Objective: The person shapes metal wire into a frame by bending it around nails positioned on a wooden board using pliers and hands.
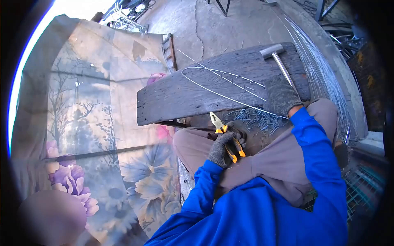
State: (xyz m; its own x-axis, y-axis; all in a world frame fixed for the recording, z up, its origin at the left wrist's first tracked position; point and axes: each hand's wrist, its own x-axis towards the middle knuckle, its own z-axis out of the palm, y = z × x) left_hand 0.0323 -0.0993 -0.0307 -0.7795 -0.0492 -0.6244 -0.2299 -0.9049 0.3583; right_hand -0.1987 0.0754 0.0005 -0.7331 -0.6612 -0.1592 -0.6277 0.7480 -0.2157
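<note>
My left hand (222,150), in a dark knitted glove, is closed round a pair of pliers (222,128) with yellow and black handles. Their metal jaws point up and away from my lap. On the dark wooden bench (164,98), my gloved right hand (282,96) is closed at a bent metal wire (213,91). Strands of the wire run into and below that hand, and a rounded bend faces left; the fingertips are hidden. Beside the right hand lies a metal hammer (272,51), head away from me, its handle passing close to the glove.
Many short cut metal pieces (256,119) lie in a pile below the bench's near edge. Long thin rods (316,61) stretch along the right side. A floral sheet (94,135) covers the left. Scrap metal (123,18) stands at the back left.
</note>
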